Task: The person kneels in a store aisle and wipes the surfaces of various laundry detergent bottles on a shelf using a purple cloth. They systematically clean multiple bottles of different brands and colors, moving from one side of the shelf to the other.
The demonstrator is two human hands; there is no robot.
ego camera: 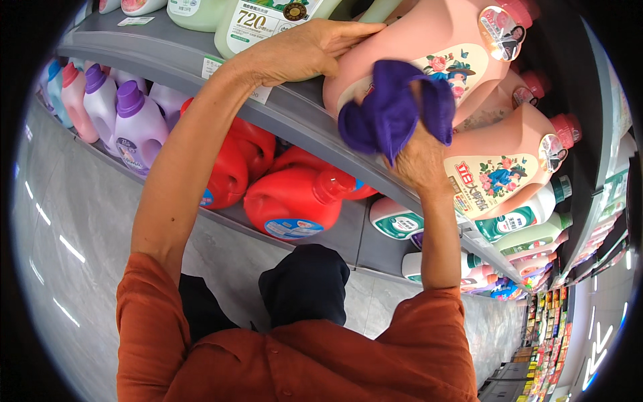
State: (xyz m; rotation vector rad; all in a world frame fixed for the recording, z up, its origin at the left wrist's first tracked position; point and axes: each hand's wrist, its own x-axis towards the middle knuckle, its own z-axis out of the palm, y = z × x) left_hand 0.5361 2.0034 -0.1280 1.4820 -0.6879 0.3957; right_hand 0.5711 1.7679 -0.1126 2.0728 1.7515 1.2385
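My right hand (422, 158) grips a crumpled purple cloth (389, 108), pressed against the front of a large pink laundry detergent bottle (427, 35). The cloth covers part of that bottle's floral label. My left hand (306, 50) holds the same bottle by its left side, fingers stretched along its upper edge and thumb lower down. This bottle stands on the grey shelf (301, 108) and looks tilted in the wide view. A second pink bottle (492, 161) with a matching label is just right of my right wrist. Another pink bottle is partly hidden between them.
Pale green detergent bottles (228, 37) stand left of my left hand. On the lower shelf (326, 246) are red bottles (296, 201), one lying on its side, and white bottles with purple caps (140, 120). Price tags line the shelf edge. Grey tiled floor (75, 221) lies below.
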